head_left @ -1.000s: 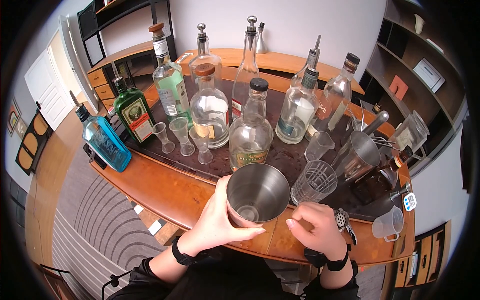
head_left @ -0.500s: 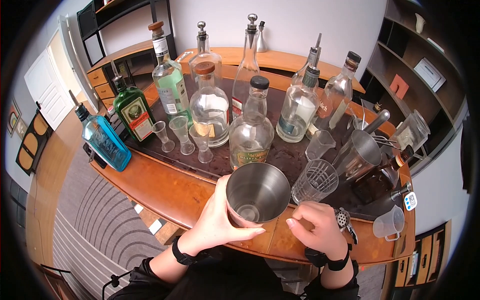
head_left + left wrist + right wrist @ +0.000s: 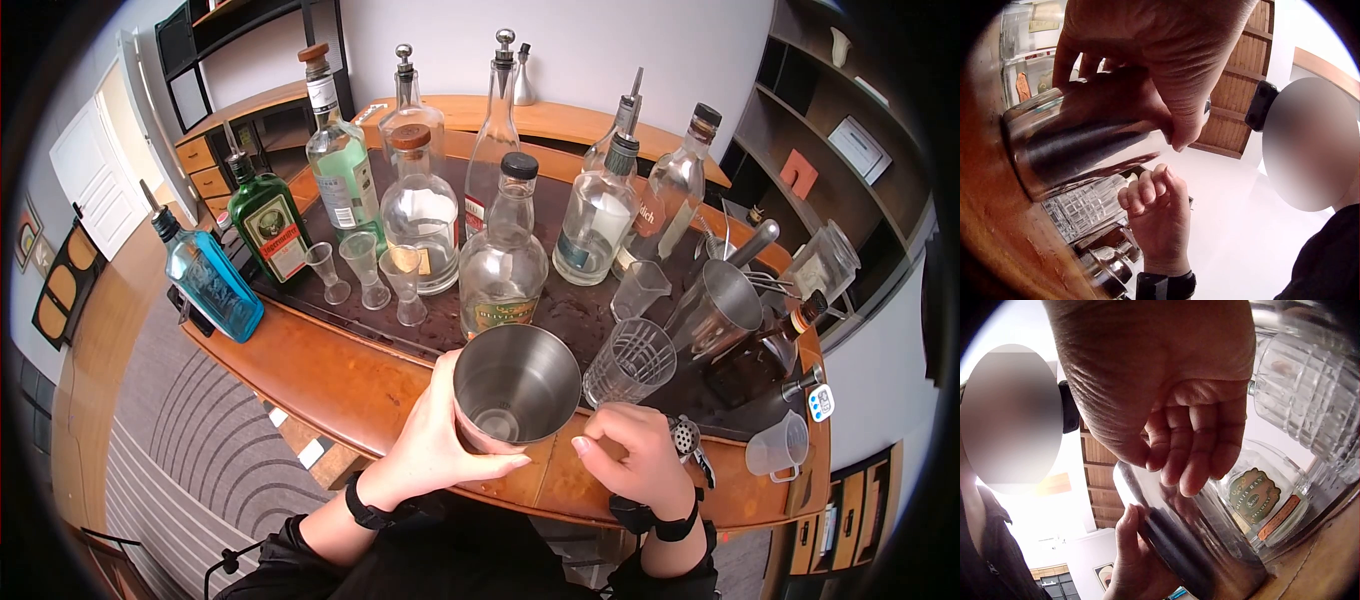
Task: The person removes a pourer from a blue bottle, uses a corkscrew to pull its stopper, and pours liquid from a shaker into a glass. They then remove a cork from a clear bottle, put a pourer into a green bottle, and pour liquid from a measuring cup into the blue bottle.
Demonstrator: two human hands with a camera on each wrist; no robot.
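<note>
My left hand (image 3: 425, 435) grips a metal shaker tin (image 3: 518, 385), thumb on the near side and fingers round the left. The tin's mouth faces up toward the head camera, and its inside shows bare metal. In the left wrist view its base is close at the wooden tabletop. Just right of the tin, my right hand (image 3: 638, 458) hangs loosely curled with nothing in it. Behind the tin stands a clear round bottle (image 3: 503, 265) with a black cap. A cut-glass mixing glass (image 3: 628, 362) stands beyond the right hand, and a strainer (image 3: 686, 438) lies beside it.
Several bottles stand behind, including a blue one (image 3: 213, 285) and a green one (image 3: 268, 225) at left. Small glasses (image 3: 372, 280) form a row in front of them. At right are another metal tin (image 3: 725, 300), a dark bottle (image 3: 755, 360) and a plastic measuring cup (image 3: 777, 447).
</note>
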